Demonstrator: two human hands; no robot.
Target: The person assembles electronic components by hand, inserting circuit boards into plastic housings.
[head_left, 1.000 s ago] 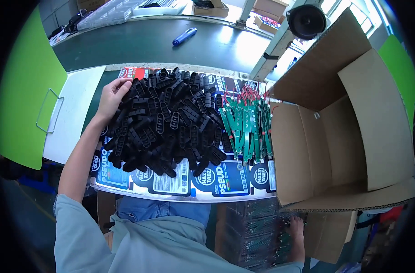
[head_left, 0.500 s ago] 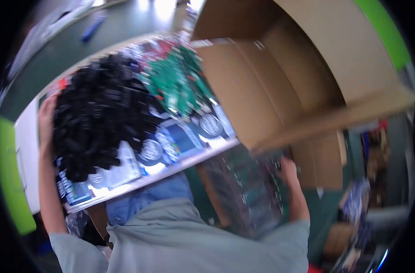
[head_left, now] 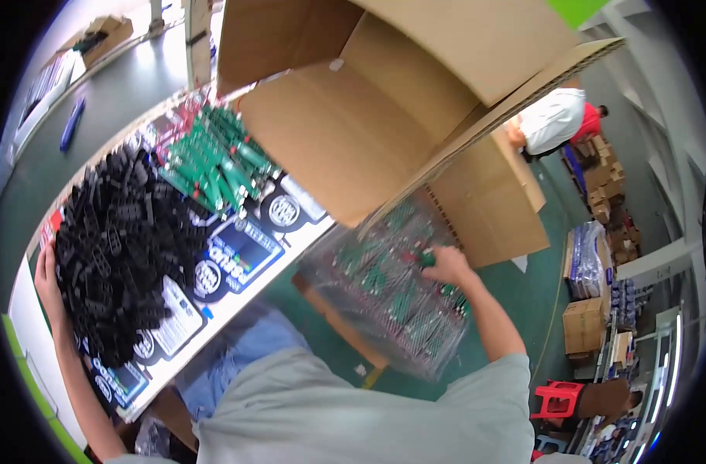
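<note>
My left hand rests at the left edge of a large pile of black plastic parts, its fingers stretched along the table's edge. The pile lies on printed blue-and-white sheets on a white-edged table. Beside it is a heap of slender green pieces with shiny ends. Off the table's near side, my right hand is over a clear plastic bag holding bundles of similar green pieces. Its fingers are bent round a small green piece, mostly hidden by the hand.
A large open cardboard box stands at the table's right end, with a flap hanging beside the bag. A blue pen lies on the dark surface behind. Farther right are a person in white, stacked cartons and a red stool.
The view has turned and sharpened, so the table and box appear farther left and more tilted. My right hand stays at the bag; my left hand stays by the black pile.
</note>
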